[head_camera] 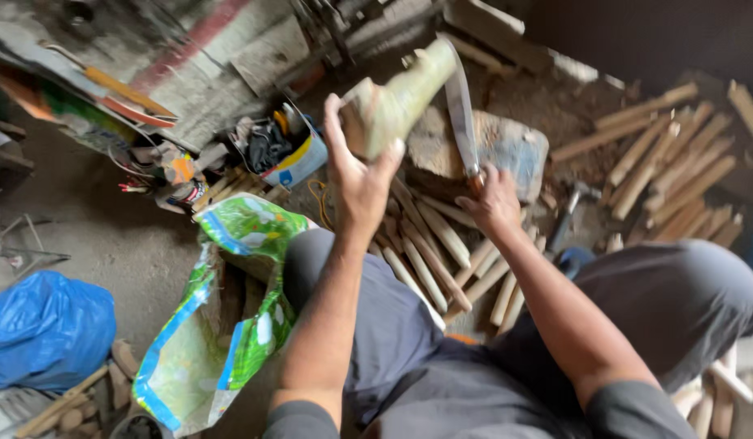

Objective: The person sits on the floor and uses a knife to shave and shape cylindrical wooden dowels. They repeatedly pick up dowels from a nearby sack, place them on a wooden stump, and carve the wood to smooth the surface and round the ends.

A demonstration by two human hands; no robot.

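My left hand (pixel 356 175) is raised and grips the thick end of a pale greenish piece of wood (pixel 401 97), which points up and to the right. My right hand (pixel 490 199) holds the handle of a long curved blade (pixel 462 114); the blade's edge rests against the far end of the wood. Below both hands, between my knees, lies a heap of shaved pale wooden sticks (pixel 437 252). A flat stone block (pixel 502 142) sits just behind the blade.
A green and blue woven sack (pixel 230 309) stands open at my left knee. More cut sticks (pixel 677 171) are piled at the right. A hammer (pixel 568 211) lies near the stone. A small box of odds and ends (pixel 283 150) and a blue bag (pixel 43 329) are at the left.
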